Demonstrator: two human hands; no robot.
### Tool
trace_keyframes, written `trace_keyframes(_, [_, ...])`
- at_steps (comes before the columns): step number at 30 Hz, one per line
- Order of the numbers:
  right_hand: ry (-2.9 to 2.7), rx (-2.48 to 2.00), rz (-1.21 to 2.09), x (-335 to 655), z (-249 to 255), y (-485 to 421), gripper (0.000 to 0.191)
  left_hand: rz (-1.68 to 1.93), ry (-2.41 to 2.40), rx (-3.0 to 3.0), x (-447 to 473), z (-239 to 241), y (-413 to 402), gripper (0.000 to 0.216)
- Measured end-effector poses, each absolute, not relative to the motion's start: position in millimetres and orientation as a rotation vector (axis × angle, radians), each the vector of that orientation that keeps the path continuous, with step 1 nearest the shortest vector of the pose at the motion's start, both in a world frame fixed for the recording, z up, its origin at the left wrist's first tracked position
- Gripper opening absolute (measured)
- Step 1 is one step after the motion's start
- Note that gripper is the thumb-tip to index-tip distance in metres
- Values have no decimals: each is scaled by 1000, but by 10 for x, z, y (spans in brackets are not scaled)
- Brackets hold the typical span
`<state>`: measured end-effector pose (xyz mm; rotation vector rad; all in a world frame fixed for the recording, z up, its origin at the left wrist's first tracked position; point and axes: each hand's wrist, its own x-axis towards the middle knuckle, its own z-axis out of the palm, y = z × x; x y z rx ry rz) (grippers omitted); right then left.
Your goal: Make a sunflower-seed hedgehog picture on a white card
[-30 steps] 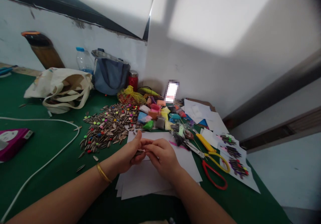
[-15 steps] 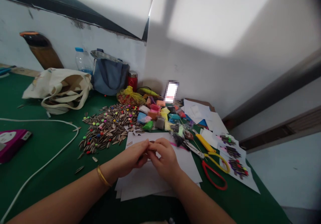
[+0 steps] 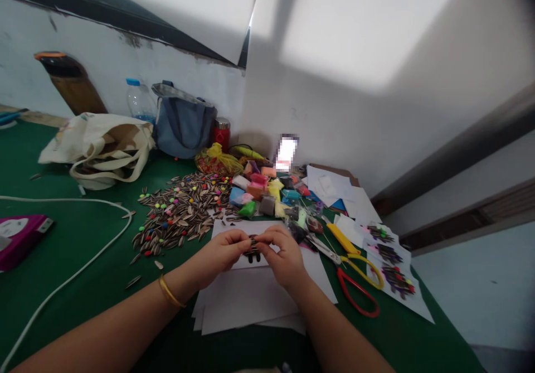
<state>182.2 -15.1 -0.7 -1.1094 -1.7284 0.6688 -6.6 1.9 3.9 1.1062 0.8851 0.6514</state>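
Note:
On a stack of white paper [image 3: 246, 292], a small dark shape with striped sunflower seeds [image 3: 252, 257] shows between my fingertips, two dark stubs pointing toward me. My left hand [image 3: 225, 255], below a gold bangle [image 3: 169, 292], pinches at its left side with thumb and forefinger. From the other side my right hand [image 3: 286, 258] is closed too, its thumb and fingertips on the seeds and almost meeting the left ones. The fingers cover part of the shape. A heap of sunflower seeds mixed with coloured beads [image 3: 184, 211] spreads to the left.
Bagged coloured clay [image 3: 267, 206] lies behind the paper. Scissors [image 3: 334, 256] and a yellow-handled cutter [image 3: 343, 238] lie at right, beside a sheet bearing seed-covered shapes [image 3: 397, 278]. A white cable [image 3: 75, 275], cloth bag [image 3: 96, 144], blue bag [image 3: 184, 125] and phone [image 3: 286, 153] stand around.
My hands have drawn slightly apart, and the wrists are lower and wider. The dark shape with seeds, earlier hidden under my fingers, now shows between them.

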Motion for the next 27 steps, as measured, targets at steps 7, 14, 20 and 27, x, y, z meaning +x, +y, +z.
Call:
trace_keyframes(7, [-1727,-1107,730,1875,-36,-95,9,609,941,1323,-87,51,70,35])
trace_keyframes(14, [-1520,-1293,724,1992,-201,78,12,540,1453,2083,-267,-12,245,38])
trace_keyframes(20, [-1375,-1429,881,2030,-313,160,22,64,1615,2346,-325,-57,295,47])
trace_keyframes(27, [-1599,-1450,784,2057,-334,142,14,-1,1550,2443,-333,-123,291,40])
